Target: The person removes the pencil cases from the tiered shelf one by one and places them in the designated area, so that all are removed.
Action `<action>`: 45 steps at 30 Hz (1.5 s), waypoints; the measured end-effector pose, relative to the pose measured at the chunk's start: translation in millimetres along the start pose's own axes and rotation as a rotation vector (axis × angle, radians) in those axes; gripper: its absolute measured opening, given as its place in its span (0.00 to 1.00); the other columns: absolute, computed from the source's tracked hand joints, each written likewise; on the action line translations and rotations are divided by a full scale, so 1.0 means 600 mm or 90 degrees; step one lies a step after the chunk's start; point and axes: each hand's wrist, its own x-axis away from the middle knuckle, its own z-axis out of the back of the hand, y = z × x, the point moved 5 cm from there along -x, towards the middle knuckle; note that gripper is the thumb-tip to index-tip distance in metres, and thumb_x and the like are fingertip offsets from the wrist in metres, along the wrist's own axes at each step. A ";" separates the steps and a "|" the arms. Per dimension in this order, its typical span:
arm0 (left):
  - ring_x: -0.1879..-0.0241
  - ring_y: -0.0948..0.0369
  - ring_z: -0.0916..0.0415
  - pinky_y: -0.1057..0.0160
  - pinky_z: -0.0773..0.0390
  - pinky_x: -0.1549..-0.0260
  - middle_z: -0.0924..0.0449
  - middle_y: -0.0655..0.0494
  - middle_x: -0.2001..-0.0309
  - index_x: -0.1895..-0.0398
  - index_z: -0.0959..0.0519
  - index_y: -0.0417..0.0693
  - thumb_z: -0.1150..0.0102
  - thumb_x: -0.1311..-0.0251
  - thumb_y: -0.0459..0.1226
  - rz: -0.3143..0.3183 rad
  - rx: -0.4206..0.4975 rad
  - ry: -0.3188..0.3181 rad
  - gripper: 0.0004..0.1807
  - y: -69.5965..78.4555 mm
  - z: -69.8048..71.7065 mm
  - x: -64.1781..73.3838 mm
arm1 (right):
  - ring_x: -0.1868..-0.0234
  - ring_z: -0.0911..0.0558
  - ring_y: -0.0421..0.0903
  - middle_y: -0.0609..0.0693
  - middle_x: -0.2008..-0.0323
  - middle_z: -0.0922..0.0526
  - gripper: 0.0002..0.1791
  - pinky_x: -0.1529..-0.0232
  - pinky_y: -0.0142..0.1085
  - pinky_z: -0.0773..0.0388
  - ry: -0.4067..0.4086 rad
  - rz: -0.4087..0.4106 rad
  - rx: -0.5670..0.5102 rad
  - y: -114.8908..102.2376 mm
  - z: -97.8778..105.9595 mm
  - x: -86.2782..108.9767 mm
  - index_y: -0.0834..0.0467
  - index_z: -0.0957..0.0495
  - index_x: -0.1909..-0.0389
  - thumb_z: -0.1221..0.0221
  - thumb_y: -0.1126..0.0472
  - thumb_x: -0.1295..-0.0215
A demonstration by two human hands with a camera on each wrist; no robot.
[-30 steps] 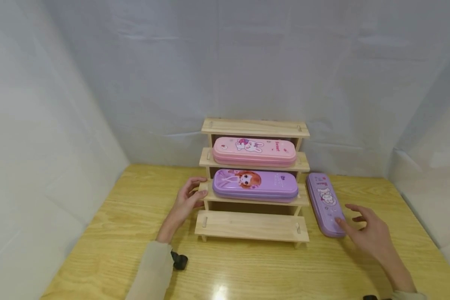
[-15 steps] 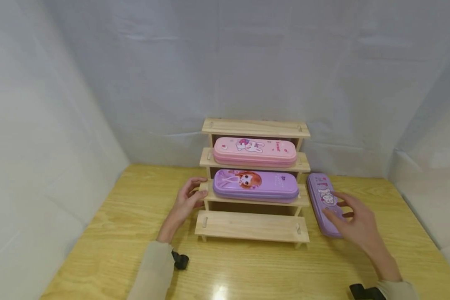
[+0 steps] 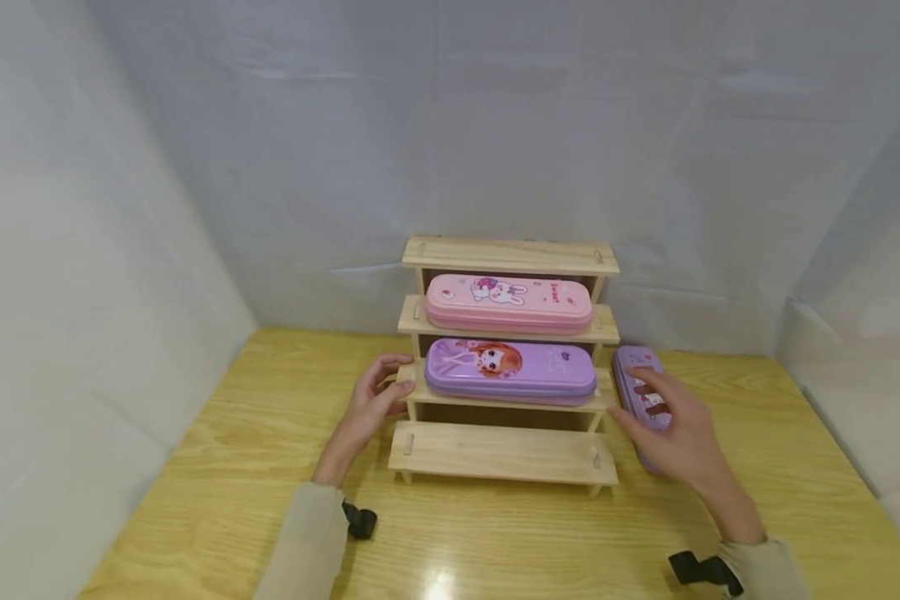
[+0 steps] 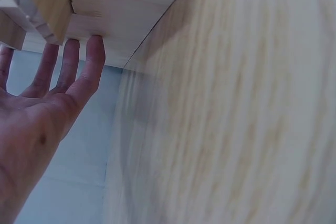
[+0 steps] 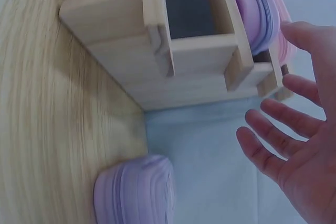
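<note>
A stepped wooden display rack stands on the table. A pink pencil case with a rabbit lies on its second tier from the top. A purple pencil case with a red-haired girl lies one tier lower. My left hand holds the left end of that lower tier, thumb at the board; in the left wrist view the fingertips meet the side panel. My right hand hovers, fingers spread, over a lilac pencil case on the table, apart from it in the right wrist view.
The rack's top board and lowest board carry nothing. Yellow wood-grain table surrounds the rack. A pale cloth backdrop rises behind, with cloth walls at both sides.
My right hand has moved left, from the lilac case's near right end across it toward the rack's right side. The left hand, rack and cases have stayed in place.
</note>
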 end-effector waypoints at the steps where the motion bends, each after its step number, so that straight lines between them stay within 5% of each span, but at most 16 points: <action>1: 0.55 0.61 0.25 0.54 0.15 0.58 0.30 0.49 0.42 0.35 0.29 0.46 0.42 0.30 0.36 -0.001 -0.002 -0.001 0.22 0.000 0.000 0.000 | 0.59 0.23 0.29 0.60 0.57 0.13 0.32 0.65 0.22 0.22 0.002 0.003 0.002 -0.004 -0.003 -0.002 0.61 0.18 0.44 0.24 0.69 0.55; 6: 0.54 0.60 0.24 0.53 0.15 0.57 0.29 0.46 0.40 0.35 0.29 0.46 0.42 0.30 0.36 -0.006 -0.010 -0.002 0.22 -0.001 0.001 0.001 | 0.54 0.22 0.31 0.57 0.53 0.13 0.32 0.61 0.24 0.21 -0.011 0.017 -0.007 -0.017 -0.019 -0.011 0.59 0.19 0.43 0.23 0.67 0.53; 15: 0.53 0.60 0.24 0.52 0.15 0.56 0.30 0.45 0.39 0.35 0.29 0.46 0.42 0.31 0.36 -0.007 -0.008 -0.003 0.22 0.002 0.000 0.001 | 0.45 0.20 0.54 0.59 0.44 0.16 0.35 0.40 0.22 0.32 -0.002 0.052 -0.024 -0.035 -0.045 -0.020 0.62 0.20 0.41 0.23 0.66 0.54; 21: 0.54 0.61 0.24 0.52 0.15 0.56 0.30 0.47 0.41 0.35 0.29 0.46 0.42 0.31 0.36 -0.001 -0.004 0.002 0.22 0.004 0.000 0.002 | 0.42 0.21 0.57 0.61 0.38 0.20 0.35 0.47 0.31 0.28 -0.021 0.028 -0.021 -0.043 -0.060 -0.027 0.60 0.21 0.39 0.24 0.64 0.51; 28: 0.54 0.60 0.24 0.54 0.15 0.57 0.30 0.49 0.42 0.35 0.29 0.46 0.42 0.31 0.36 0.004 0.002 0.007 0.22 0.004 -0.001 0.004 | 0.37 0.24 0.63 0.64 0.38 0.21 0.33 0.37 0.54 0.31 -0.032 0.006 -0.020 -0.042 -0.070 -0.033 0.61 0.20 0.40 0.24 0.62 0.51; 32: 0.54 0.60 0.23 0.54 0.15 0.58 0.30 0.48 0.42 0.35 0.29 0.46 0.41 0.31 0.36 0.003 0.004 0.007 0.22 0.004 -0.001 0.005 | 0.37 0.24 0.64 0.65 0.38 0.22 0.32 0.37 0.58 0.31 -0.029 -0.003 -0.025 -0.041 -0.071 -0.033 0.61 0.20 0.42 0.24 0.62 0.52; 45: 0.54 0.60 0.23 0.56 0.14 0.59 0.29 0.48 0.42 0.35 0.29 0.45 0.42 0.31 0.35 -0.001 0.010 0.008 0.22 0.004 -0.001 0.004 | 0.53 0.25 0.48 0.56 0.55 0.21 0.29 0.51 0.30 0.33 0.000 0.018 -0.033 -0.050 -0.065 -0.030 0.62 0.22 0.59 0.18 0.62 0.63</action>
